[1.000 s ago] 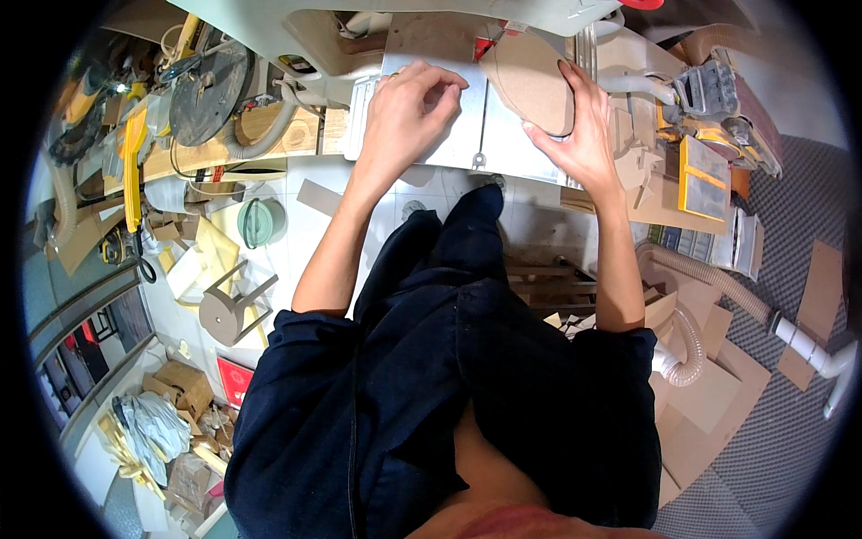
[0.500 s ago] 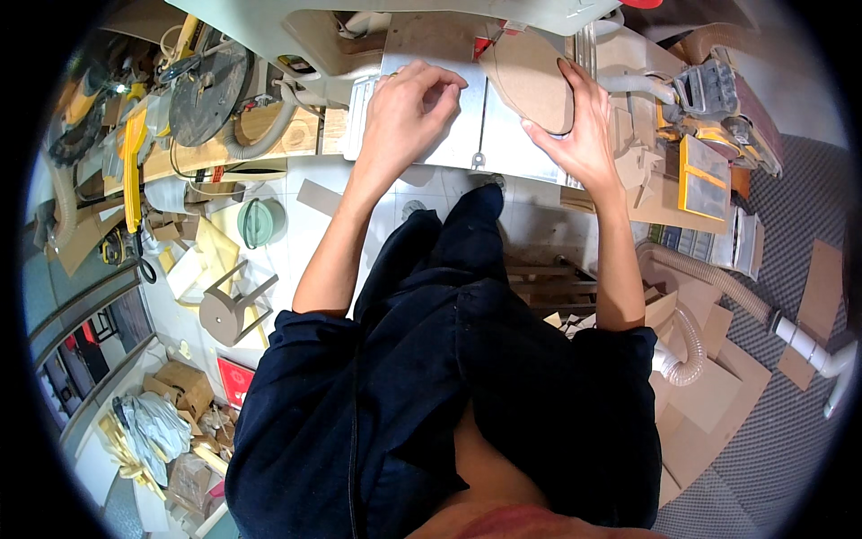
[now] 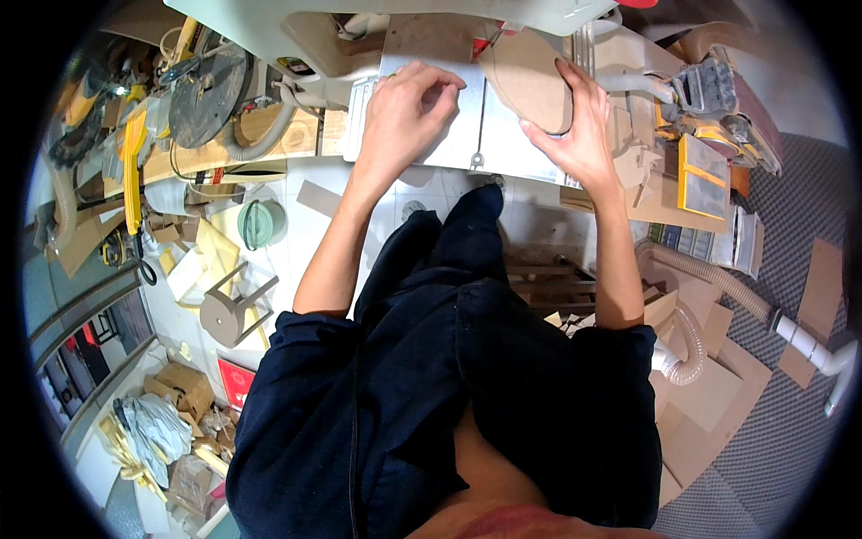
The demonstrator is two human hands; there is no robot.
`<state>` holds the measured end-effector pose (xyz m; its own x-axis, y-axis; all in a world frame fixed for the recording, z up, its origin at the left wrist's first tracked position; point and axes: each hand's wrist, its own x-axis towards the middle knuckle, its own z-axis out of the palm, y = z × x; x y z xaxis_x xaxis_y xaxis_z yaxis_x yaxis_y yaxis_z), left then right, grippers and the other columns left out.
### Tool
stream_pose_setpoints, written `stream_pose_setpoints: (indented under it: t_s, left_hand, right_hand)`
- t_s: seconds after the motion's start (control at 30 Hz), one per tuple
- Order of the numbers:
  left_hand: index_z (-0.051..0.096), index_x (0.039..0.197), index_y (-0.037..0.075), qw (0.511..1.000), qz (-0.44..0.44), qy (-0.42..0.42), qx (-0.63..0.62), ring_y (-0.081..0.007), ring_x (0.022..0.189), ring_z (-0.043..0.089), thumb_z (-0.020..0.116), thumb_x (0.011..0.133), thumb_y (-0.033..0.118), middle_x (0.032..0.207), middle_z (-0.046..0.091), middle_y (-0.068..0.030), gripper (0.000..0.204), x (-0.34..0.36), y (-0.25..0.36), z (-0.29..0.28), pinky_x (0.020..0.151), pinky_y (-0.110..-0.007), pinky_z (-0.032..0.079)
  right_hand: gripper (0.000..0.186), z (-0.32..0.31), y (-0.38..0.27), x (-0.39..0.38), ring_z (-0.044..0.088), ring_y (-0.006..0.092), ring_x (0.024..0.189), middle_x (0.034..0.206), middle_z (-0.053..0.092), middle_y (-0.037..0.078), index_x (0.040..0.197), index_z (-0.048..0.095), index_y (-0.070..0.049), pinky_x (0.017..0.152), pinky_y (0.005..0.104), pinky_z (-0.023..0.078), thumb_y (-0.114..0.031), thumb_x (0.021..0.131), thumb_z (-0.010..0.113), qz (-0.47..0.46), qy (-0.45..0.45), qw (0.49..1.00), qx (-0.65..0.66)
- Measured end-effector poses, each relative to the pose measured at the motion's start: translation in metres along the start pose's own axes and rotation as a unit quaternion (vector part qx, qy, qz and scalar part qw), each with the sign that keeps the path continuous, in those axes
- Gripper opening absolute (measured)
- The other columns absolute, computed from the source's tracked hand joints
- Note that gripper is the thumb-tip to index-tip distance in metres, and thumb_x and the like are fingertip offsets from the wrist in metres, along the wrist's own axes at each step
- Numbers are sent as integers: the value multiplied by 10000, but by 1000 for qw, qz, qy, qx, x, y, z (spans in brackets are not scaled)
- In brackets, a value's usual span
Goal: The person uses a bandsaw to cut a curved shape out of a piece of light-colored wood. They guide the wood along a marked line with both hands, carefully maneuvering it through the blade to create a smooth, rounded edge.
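Note:
My right hand grips the right edge of a flat brown fibreboard piece with rounded sides. Its thumb lies at the near edge and its fingers along the far right side. The piece rests on a silvery metal machine table, and a curved line shows near its left edge. Over the left part of that table is my left hand, fingers loosely bent, with a gap between thumb and forefinger and nothing visible in it. A small red part of the machine sits by the board's far left corner.
The pale machine housing overhangs the far side. Left stands a wooden bench with a dark disc and hoses. At right are offcuts, a sander and a yellow-edged case. A stool-like frame stands on the floor.
The fibreboard piece and my right fingers have shifted very slightly left. My left hand keeps nearly the same place and shape.

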<state>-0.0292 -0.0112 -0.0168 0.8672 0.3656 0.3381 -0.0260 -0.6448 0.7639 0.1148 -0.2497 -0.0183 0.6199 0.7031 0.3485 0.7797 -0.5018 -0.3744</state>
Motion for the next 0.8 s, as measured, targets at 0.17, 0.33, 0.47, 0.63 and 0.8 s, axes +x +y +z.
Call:
stream_pose_setpoints:
  t_s: [0.17,0.33,0.47,0.63,0.8]
  left_hand:
    - [805,991,72,1000,-1,0,2,-229,765,707,697,949,195,895,710,-84,169,0,0,0,809,-369,520]
    - [805,988,71,1000,1,3,-2,-228,754,700,698,950,195,887,704,-80,168,0,-1,0,804,-372,519]
    - [806,990,71,1000,-4,0,-3,-227,758,701,697,952,195,896,706,-79,169,-1,0,0,804,-373,520]
    - [807,994,72,1000,5,4,3,-226,772,713,696,953,193,909,713,-80,169,-1,0,0,799,-371,525]
    - [808,998,70,1000,-10,-1,1,-233,786,730,696,955,187,920,720,-83,167,-1,2,0,803,-369,537]
  right_hand:
    - [1038,-4,-1,-1,416,439,1449,1551,472,266,1580,391,-40,1217,557,291,-454,767,887,-27,-3,1000,8]
    - [1031,-5,-1,-2,410,440,1452,1551,467,266,1579,385,-32,1218,555,281,-451,779,882,-39,-6,999,15]
    - [1038,-5,-3,-3,410,435,1447,1547,466,264,1578,387,-33,1210,556,291,-474,782,887,-28,-6,1000,9]
    - [1040,-3,-7,-4,418,431,1423,1525,478,259,1572,398,-39,1194,557,317,-495,779,893,-19,6,1000,-9]
    - [1001,1,-8,-5,450,409,1388,1523,489,236,1553,429,-31,1180,543,345,-472,784,893,-19,22,999,-23]
